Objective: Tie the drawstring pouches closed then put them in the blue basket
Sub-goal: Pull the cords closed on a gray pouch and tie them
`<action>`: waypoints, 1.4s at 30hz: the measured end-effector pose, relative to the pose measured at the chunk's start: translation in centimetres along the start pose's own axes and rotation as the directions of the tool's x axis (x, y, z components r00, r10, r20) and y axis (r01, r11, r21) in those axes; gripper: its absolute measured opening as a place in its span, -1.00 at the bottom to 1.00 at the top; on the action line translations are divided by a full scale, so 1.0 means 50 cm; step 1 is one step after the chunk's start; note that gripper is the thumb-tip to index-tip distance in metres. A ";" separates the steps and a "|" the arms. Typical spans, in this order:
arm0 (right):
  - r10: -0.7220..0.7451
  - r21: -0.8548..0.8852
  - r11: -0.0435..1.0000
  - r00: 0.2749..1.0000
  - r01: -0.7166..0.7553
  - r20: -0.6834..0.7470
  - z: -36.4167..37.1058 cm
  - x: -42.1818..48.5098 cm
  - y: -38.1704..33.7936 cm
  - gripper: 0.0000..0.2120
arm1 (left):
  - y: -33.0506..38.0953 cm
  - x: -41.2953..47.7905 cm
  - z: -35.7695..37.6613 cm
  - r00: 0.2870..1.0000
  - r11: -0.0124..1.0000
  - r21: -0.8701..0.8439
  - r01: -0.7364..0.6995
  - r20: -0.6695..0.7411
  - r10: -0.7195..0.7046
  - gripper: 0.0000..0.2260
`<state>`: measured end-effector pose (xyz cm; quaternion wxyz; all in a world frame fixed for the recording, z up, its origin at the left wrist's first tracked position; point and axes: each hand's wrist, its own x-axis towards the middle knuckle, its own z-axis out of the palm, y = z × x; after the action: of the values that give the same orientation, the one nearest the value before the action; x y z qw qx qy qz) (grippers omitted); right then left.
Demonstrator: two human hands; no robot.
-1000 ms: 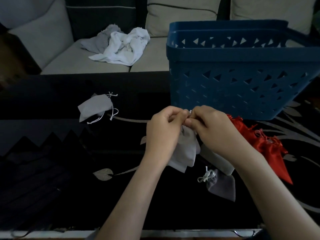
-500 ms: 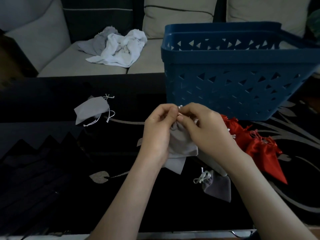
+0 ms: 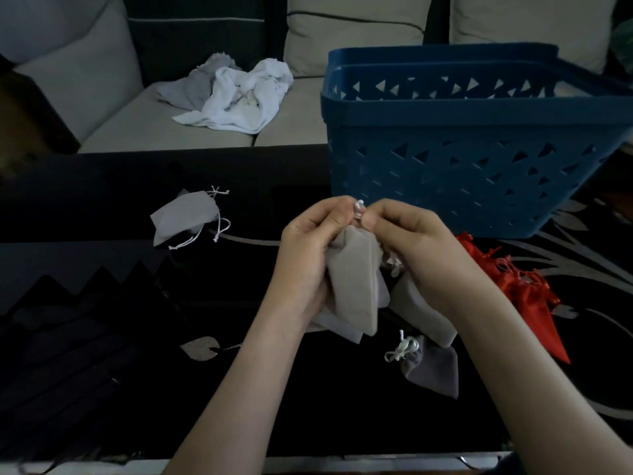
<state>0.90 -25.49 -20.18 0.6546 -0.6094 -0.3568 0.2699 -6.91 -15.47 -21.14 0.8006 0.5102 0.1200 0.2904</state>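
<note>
Dim room, with a black glossy surface (image 3: 239, 406) in front of a pale sofa (image 3: 137, 125). Above it both hands work at one point. The left hand (image 3: 308, 248) has its grip closed round the neck of a grey pouch (image 3: 356, 289), and the right hand (image 3: 411, 241) pinches the white drawstring (image 3: 359, 209) where it comes out of that neck. The fingertips of the two hands nearly meet. The pouch hangs below them, lifted off the surface.

Just under the right wrist lies a second pale pouch (image 3: 424, 313), and nearer the person a darker grey pouch (image 3: 431, 368) with its cord bunched. A light grey pouch (image 3: 185, 216) sits well apart to the left, and red pouches (image 3: 527, 289) lie to the right. The blue basket (image 3: 462, 173) stands just behind the hands. Crumpled white cloth (image 3: 239, 94) lies on the sofa.

The knot looks unfinished. The cord is thin and held only at the fingertips, so it could slip and the loop come undone, the more so in this poor light. A loose knot might open when the pouch is dropped into the basket.
</note>
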 end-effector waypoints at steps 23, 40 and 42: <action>-0.082 -0.591 0.804 0.997 0.061 -0.010 -0.050 0.005 -0.002 -0.84 | 0.016 -0.002 -0.020 0.969 0.478 0.843 -0.246 0.196 0.153 -0.95; -0.034 -0.367 0.930 0.991 -0.015 -0.127 -0.029 0.006 0.001 -0.66 | -0.029 0.011 -0.028 0.738 0.020 0.850 -0.526 0.445 0.507 -0.88; 0.031 -0.321 0.944 0.991 -0.072 -0.131 -0.035 0.007 0.002 -0.66 | -0.033 0.006 -0.023 0.723 0.027 0.831 -0.556 0.466 0.510 -0.86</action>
<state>2.50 -26.26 -20.26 0.5589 -0.7336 -0.3390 0.1860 -6.64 -14.94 -23.09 0.1668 0.8880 0.0522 0.4252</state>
